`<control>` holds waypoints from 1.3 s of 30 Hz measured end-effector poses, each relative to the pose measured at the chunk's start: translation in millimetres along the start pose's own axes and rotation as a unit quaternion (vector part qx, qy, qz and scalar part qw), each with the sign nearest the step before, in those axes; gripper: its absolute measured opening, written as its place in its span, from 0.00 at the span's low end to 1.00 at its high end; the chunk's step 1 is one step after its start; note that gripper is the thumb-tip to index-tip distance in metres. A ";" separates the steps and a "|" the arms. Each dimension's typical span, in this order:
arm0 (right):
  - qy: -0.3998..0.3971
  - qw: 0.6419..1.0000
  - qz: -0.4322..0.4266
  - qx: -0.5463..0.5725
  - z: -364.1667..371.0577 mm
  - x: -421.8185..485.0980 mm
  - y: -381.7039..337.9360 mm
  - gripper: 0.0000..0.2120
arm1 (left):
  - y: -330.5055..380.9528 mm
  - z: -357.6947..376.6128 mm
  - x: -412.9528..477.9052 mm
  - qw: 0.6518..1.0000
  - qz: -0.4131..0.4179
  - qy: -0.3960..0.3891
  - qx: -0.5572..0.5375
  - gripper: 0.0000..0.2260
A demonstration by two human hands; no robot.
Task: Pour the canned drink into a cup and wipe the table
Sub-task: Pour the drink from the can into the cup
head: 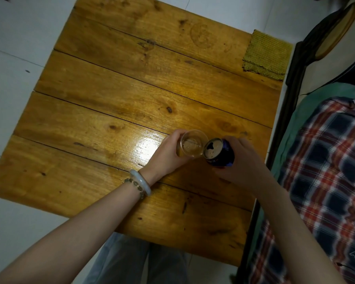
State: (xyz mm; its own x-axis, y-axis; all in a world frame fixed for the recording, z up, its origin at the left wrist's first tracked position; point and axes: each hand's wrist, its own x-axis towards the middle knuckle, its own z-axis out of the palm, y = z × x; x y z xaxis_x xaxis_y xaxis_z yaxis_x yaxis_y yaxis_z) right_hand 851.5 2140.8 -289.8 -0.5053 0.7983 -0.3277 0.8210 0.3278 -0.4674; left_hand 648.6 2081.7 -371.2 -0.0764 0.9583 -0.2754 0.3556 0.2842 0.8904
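Gripping clear cup in left hand, right hand tilting can

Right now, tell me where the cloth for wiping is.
In the head view, the yellow-green cloth lies folded on the far right corner of the wooden table, well away from both hands, the cup and the can.

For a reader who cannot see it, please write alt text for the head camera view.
Seen from above, a person's left hand holds a clear cup while the right hand tips a dark blue can against its rim, over a wooden plank table. A folded yellow-green cloth lies at the table's far right corner.
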 end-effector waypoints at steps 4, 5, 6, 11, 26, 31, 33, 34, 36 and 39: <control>0.007 1.000 -0.001 -0.012 2.0 0.6 1.5 0.34 | 0.0 0.0 -0.3 1.000 -0.001 0.002 0.003 0.29; 0.009 1.000 -0.001 -0.016 2.4 1.1 1.9 0.35 | 0.3 -0.1 -0.2 1.000 -0.001 0.003 0.005 0.29; 0.010 1.000 0.000 -0.018 2.8 1.6 2.2 0.35 | 0.9 -0.4 -0.2 1.000 -0.001 0.004 0.006 0.28; 0.006 1.000 0.005 -0.020 3.3 3.1 3.1 0.35 | 2.5 -1.1 0.0 1.000 0.001 0.004 0.003 0.28; -0.007 1.000 0.005 -0.029 -2.1 2.7 2.2 0.36 | -1.0 -0.3 1.2 1.000 -0.001 0.004 0.011 0.29; -0.007 0.999 0.005 -0.037 -3.2 2.3 0.3 0.36 | -1.7 -0.2 1.6 1.000 0.001 0.005 0.009 0.28; -0.007 0.999 0.001 -0.041 -3.2 2.1 -0.1 0.36 | -2.7 0.0 2.1 1.000 0.000 0.004 0.014 0.28; -0.008 0.999 0.000 -0.042 -3.1 2.2 0.0 0.36 | -3.1 0.2 2.2 1.000 -0.002 0.003 0.016 0.29; -0.013 0.999 0.006 -0.045 -2.6 2.9 -0.3 0.36 | -3.4 0.8 2.5 1.000 -0.004 0.005 0.016 0.29; -0.016 0.999 0.013 -0.050 -2.3 3.1 -0.5 0.36 | -3.9 1.3 2.9 1.000 -0.003 0.008 0.016 0.29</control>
State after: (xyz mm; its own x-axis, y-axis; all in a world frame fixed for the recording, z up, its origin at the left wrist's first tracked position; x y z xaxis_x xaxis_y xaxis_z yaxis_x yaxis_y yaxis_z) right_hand 850.1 2144.3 -288.7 -0.4911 0.7910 -0.3648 0.8551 0.3580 -0.3749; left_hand 648.2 2083.4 -375.9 -0.0931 0.9571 -0.2746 0.3842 0.2889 0.8769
